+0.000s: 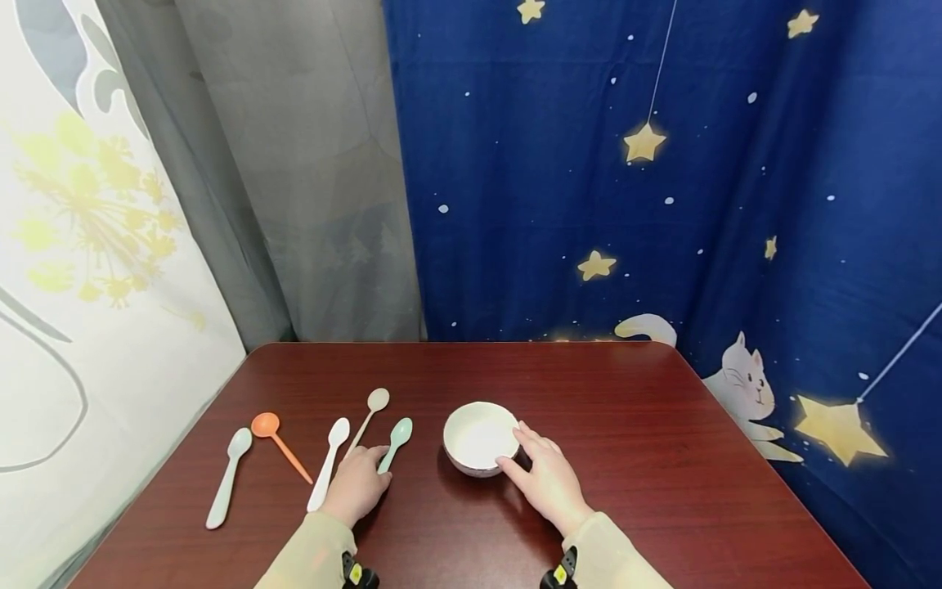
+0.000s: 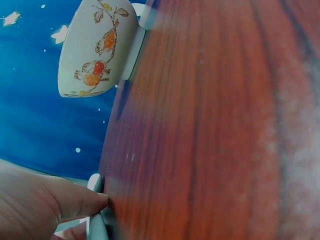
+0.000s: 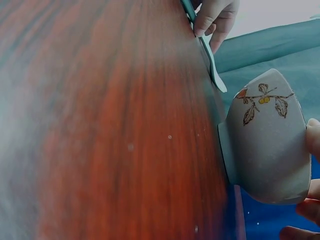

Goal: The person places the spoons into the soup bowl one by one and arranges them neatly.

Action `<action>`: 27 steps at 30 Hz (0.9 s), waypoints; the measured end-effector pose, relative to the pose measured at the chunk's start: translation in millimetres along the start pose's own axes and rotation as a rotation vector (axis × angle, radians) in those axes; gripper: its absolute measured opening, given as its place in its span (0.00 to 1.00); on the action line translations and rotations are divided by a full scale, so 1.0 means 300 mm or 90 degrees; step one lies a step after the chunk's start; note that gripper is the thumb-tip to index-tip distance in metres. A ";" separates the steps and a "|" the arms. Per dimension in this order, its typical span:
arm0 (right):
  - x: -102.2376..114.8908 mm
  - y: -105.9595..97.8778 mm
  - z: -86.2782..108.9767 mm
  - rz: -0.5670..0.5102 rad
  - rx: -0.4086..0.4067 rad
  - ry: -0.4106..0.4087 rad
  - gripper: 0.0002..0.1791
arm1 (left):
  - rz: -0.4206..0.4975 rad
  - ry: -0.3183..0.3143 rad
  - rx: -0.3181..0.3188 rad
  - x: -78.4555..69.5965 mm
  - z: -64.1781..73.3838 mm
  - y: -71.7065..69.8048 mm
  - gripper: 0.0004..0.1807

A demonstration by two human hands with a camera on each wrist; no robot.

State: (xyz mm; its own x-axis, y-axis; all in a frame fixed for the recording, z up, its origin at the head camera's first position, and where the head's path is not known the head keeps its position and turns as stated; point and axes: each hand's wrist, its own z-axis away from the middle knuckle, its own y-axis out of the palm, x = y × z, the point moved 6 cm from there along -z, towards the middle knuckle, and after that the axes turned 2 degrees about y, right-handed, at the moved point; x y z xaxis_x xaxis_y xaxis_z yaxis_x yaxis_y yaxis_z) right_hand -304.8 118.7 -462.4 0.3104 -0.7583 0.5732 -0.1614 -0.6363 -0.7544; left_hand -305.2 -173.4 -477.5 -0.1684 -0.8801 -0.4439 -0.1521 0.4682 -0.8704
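Note:
A mint-green spoon (image 1: 401, 431) lies on the table with its bowl end pointing away; my left hand (image 1: 356, 484) pinches its handle between thumb and fingers. In the left wrist view the thumb (image 2: 95, 201) presses against that handle. To the right stands a white bowl (image 1: 478, 440), upright, its inside showing nothing. My right hand (image 1: 548, 481) grips the bowl's right side, thumb at the near rim and fingers along the right rim. The right wrist view shows the bowl's outer wall (image 3: 267, 145), printed with leaves and fruit.
Left of my left hand lie a beige spoon (image 1: 379, 399), a white spoon (image 1: 325, 474), an orange spoon (image 1: 266, 424) and a pale spoon (image 1: 224, 491). The left forearm and hand overlap some handles. The dark red table (image 1: 648, 458) ends at curtains (image 1: 515, 204) behind.

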 end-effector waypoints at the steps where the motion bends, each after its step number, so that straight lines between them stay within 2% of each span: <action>1: 0.001 0.000 0.001 -0.001 0.000 0.001 0.35 | 0.000 0.000 -0.001 0.001 0.000 0.000 0.21; 15: 0.011 -0.005 0.002 0.002 0.002 -0.005 0.35 | 0.017 -0.006 -0.005 0.008 -0.003 0.001 0.21; 22: 0.013 -0.007 0.003 0.001 0.001 -0.004 0.35 | 0.046 -0.045 -0.014 0.029 -0.007 0.007 0.18; 27: 0.011 -0.006 0.000 0.001 -0.002 -0.007 0.35 | 0.056 -0.078 -0.036 0.039 0.012 0.012 0.20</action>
State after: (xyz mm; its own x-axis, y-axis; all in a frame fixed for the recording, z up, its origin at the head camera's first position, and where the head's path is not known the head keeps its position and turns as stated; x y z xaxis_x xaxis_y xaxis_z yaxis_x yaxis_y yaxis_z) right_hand -303.6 117.5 -459.2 0.3207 -0.7579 0.5681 -0.1644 -0.6352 -0.7547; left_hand -304.1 -182.2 -486.6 -0.0636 -0.8371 -0.5433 -0.1980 0.5442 -0.8153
